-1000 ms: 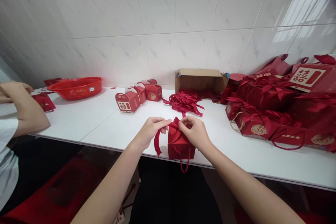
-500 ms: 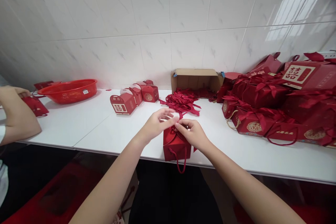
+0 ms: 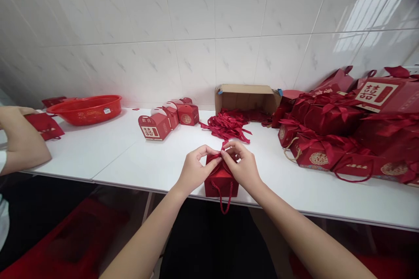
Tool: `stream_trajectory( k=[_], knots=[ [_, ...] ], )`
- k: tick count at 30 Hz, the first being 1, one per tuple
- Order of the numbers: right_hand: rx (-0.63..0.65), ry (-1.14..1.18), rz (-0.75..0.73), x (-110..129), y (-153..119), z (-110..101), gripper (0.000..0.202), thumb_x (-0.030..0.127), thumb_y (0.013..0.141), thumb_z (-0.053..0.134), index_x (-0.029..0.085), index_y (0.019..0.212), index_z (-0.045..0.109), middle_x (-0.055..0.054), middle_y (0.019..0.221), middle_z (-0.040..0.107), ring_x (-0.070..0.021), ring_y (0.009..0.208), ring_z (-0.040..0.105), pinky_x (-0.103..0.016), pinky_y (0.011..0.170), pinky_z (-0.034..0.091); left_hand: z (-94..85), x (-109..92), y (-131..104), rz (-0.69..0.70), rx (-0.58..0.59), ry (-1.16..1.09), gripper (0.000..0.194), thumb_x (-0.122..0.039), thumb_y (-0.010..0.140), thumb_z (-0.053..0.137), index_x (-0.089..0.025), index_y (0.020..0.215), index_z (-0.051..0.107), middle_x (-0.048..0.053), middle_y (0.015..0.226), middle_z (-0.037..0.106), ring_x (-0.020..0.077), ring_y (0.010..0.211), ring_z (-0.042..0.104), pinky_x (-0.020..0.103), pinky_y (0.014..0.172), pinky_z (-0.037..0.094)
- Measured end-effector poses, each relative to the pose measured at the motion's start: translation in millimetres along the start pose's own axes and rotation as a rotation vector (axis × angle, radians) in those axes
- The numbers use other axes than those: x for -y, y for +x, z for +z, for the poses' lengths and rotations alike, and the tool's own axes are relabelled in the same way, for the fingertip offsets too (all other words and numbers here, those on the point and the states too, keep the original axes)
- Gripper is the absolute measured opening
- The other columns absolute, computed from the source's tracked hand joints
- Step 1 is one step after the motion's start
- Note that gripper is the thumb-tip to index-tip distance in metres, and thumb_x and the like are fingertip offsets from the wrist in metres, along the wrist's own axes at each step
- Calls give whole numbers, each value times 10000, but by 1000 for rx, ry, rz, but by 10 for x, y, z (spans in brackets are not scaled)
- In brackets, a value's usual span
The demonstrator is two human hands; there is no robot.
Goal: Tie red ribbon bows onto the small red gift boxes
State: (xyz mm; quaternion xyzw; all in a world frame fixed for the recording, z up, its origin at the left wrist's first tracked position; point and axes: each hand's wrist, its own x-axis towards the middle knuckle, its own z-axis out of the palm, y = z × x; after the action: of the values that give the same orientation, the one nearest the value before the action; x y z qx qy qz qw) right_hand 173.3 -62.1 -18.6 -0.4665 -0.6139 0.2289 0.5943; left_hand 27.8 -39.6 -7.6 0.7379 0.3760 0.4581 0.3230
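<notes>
A small red gift box (image 3: 218, 185) stands upright at the table's front edge, its red rope handle (image 3: 225, 204) drooping over that edge. On top of it lies a red ribbon (image 3: 215, 156), partly hidden by my fingers. My left hand (image 3: 198, 168) pinches the ribbon from the left side, thumb and forefinger together. From the right, my right hand (image 3: 242, 165) pinches it too, close to the box's top centre. The fingertips of both hands nearly meet above the box.
Behind the box lie a heap of red ribbons (image 3: 227, 124) and an open cardboard box (image 3: 248, 91). Several gift boxes (image 3: 153, 127) stand left of them; a large pile of decorated boxes (image 3: 327, 115) fills the right. At far left are a red basin (image 3: 88, 111) and another person's arm (image 3: 24, 139).
My left hand has closed from loosely spread fingers to a pinch on the ribbon. My right hand stays at the box top. The other person's red bag at far left has shifted.
</notes>
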Motion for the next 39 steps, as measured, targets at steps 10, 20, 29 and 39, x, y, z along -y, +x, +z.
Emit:
stream_trajectory(
  k=[10,20,29,39],
  knots=[
    [14,-237,-67,-3,-39,-100,127,251,763,611,201,798,722,-69,848,618,-175,768,594,-325,723,499,74,37,11,32,-107,62,34,-200,745,594,-170,735,609,38,805,687,186,816,659,314,776,512],
    [253,196,299,-23,24,-89,222,374,767,605,178,694,677,-95,1343,455,-250,1316,325,-395,1036,296,118,83,89,-5,-96,-39,23,-181,737,590,-163,751,589,36,785,664,162,791,646,275,731,506],
    [-7,289,353,-81,-3,-4,213,387,712,650,185,749,707,-88,1177,565,-230,1109,527,-363,970,386,47,97,121,34,56,-129,158,-213,750,601,-165,897,566,60,915,651,165,926,619,304,862,482],
    [159,-127,82,-39,7,-284,183,291,783,549,196,900,653,-42,944,675,-182,855,607,-323,786,462,-63,95,227,-47,154,-12,148,-282,732,631,-144,769,671,87,883,703,203,810,658,328,762,525]
  ],
)
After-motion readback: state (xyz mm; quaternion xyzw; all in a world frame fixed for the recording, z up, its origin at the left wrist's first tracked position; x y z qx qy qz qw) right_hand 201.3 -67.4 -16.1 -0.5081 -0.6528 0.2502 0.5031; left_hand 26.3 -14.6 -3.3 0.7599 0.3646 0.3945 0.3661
